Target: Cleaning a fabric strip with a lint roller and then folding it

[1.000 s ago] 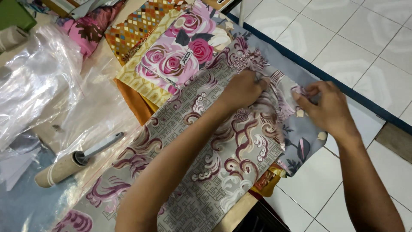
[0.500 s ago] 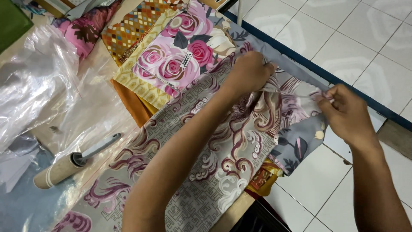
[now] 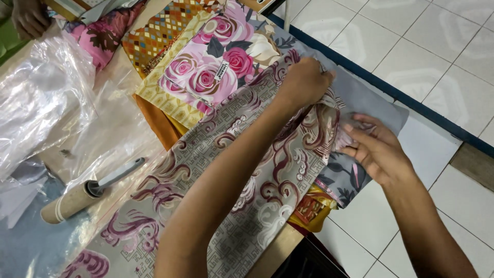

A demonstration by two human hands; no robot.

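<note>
A long grey fabric with maroon swirls (image 3: pixel 216 170) lies along the table and hangs over its right edge. My left hand (image 3: pixel 304 82) is closed on the cloth's far end, bunching it near the table's edge. My right hand (image 3: pixel 378 152) is lower and to the right. Its fingers pinch a folded flap of the same fabric where a plain grey underside (image 3: pixel 370 110) shows. Both forearms reach in from the bottom of the view.
A pink rose-print fabric (image 3: pixel 216 67) lies on a stack with a yellow one and an orange diamond-print cloth (image 3: pixel 159 31). Clear plastic sheeting (image 3: pixel 41 103) and a roller with a grey handle (image 3: pixel 87 190) sit at left. Another person's hand (image 3: pixel 28 18) is at top left. White floor tiles (image 3: pixel 437 51) lie at right.
My right hand has come back in from the right and sunk lower, folding the hanging flap toward the table. My left hand has shifted slightly farther along the fabric's end.
</note>
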